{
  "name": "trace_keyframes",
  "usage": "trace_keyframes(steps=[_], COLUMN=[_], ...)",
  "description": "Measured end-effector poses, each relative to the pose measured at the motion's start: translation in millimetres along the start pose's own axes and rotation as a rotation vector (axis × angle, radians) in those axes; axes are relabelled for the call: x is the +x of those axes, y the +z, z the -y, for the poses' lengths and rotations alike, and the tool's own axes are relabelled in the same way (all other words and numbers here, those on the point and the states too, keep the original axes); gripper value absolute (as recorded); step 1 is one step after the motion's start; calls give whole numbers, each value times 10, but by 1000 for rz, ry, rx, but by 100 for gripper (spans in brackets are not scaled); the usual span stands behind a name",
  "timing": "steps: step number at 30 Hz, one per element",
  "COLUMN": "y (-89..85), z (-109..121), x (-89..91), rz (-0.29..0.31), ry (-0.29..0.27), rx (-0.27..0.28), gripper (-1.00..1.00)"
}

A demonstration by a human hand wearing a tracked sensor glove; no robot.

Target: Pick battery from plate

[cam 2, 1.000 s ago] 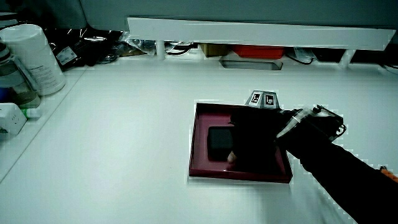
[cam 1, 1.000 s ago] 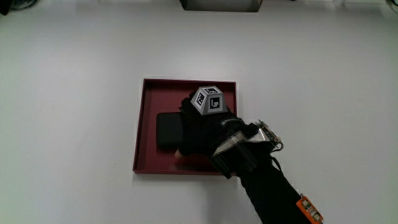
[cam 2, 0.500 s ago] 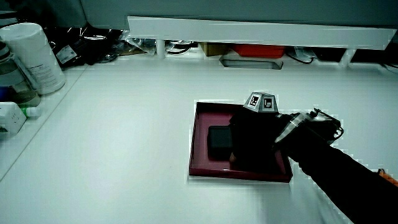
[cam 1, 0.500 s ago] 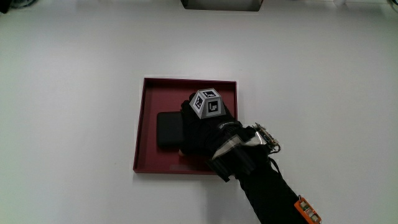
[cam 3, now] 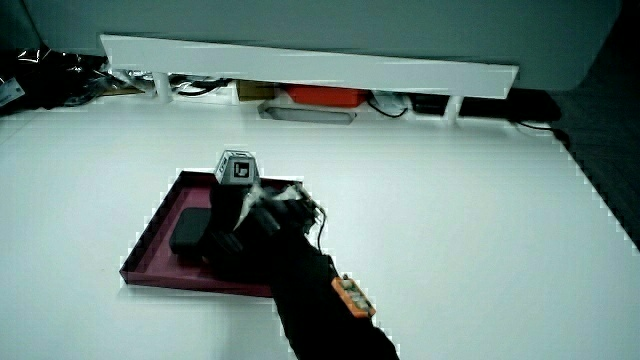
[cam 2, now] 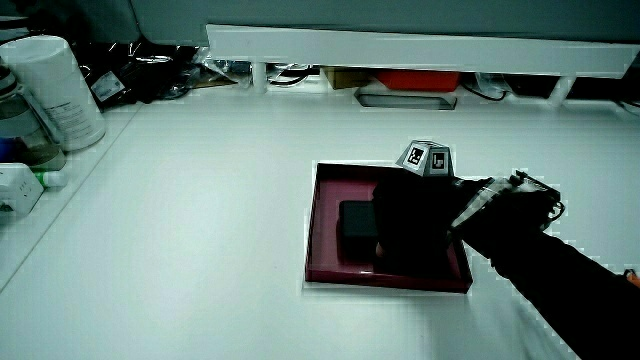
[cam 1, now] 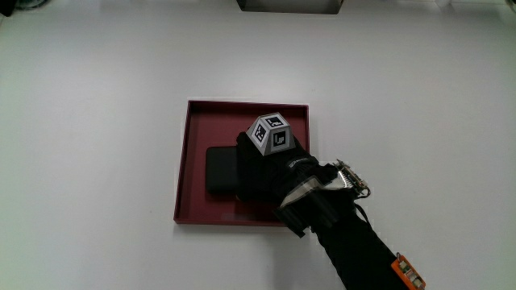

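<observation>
Fingers cannot be made out: the black glove merges with the dark battery, so whether they are spread or closed on it I cannot tell. Taking things by size, the white table point(cam 1: 97, 97) carries a square dark red plate point(cam 1: 190, 121) with a low raised rim, which keeps its load from sliding off. Over the plate sits the hand point(cam 1: 266, 165), its forearm reaching in from the person's side, probably so the palm can come down flat over the load. Lying flat inside the plate is the battery point(cam 1: 218, 169), a black slab half covered by the hand; both side views show it resting on the plate floor point(cam 2: 355, 222), not lifted. Smallest is the patterned cube point(cam 1: 270, 133) on the back of the hand, facing upward.
</observation>
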Motion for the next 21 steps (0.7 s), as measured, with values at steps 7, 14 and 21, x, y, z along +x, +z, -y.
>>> trace_keyframes(steps=[7, 14, 21], y=[381, 627, 821], z=[355, 707, 1131], x=[-34, 47, 207], rz=[16, -4, 1], ry=[28, 52, 25], rx=[37, 67, 136], gripper=[100, 100, 100])
